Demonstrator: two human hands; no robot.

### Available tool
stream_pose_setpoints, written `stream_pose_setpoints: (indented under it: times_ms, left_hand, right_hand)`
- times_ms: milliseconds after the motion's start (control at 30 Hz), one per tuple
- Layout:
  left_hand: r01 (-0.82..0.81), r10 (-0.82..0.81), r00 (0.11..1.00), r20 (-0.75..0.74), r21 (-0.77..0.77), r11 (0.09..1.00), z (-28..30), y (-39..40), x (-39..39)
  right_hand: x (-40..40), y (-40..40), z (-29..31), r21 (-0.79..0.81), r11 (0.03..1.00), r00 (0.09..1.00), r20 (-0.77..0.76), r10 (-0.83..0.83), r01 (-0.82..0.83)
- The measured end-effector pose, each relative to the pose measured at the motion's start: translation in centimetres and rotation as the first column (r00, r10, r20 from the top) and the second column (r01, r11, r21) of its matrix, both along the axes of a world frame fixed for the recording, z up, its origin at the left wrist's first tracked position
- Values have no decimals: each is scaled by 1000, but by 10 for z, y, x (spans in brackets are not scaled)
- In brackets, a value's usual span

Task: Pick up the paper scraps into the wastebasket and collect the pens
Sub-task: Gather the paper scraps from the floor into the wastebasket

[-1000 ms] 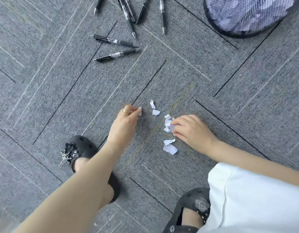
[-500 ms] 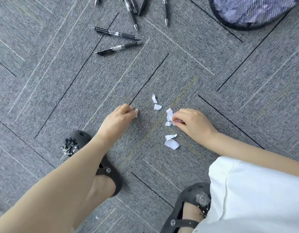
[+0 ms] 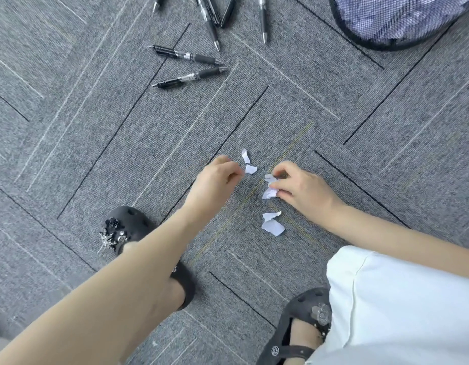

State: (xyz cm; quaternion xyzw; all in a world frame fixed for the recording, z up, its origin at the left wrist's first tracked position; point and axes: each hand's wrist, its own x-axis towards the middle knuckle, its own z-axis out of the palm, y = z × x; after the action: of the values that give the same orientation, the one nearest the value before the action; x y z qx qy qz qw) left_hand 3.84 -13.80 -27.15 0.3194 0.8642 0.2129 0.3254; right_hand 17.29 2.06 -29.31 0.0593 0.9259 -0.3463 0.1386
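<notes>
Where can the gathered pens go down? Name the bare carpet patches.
Bare carpet lies between the two nearest pens and the hands, and left of the left hand. Crowded: paper scraps around the right hand, and pens beside the wastebasket.

7 pens [image 3: 189,56] visible; about 6 paper scraps [image 3: 272,227]; 1 wastebasket [image 3: 394,19]; 2 shoes [image 3: 128,227]; 2 hands [image 3: 215,180].

White torn paper scraps [image 3: 272,227] lie mid-carpet; black pens [image 3: 188,56] scattered beside the mesh wastebasket [image 3: 391,19].
</notes>
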Motion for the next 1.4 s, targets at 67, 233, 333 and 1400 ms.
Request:
stream_pose_setpoints:
  times_ms: [67, 233, 333, 1400]
  left_hand:
    - [43, -43, 999, -2, 27, 999, -1, 10, 5]
    - [96, -96, 991, -92, -3, 995, -18, 15, 15]
    - [38, -36, 986, -160, 12, 999, -21, 14, 25]
    - [-15, 11, 999, -51, -92, 996, -13, 13, 52]
  right_hand:
    - [0, 1, 0, 43, 996, 996, -46, 78, -76]
    - [-2, 3, -7, 107, 973, 974, -80, 212, -203]
    - [-3, 3, -9, 136, 971, 977, -64, 204, -194]
    - [5, -27, 5, 1, 998, 993, 100, -67, 67]
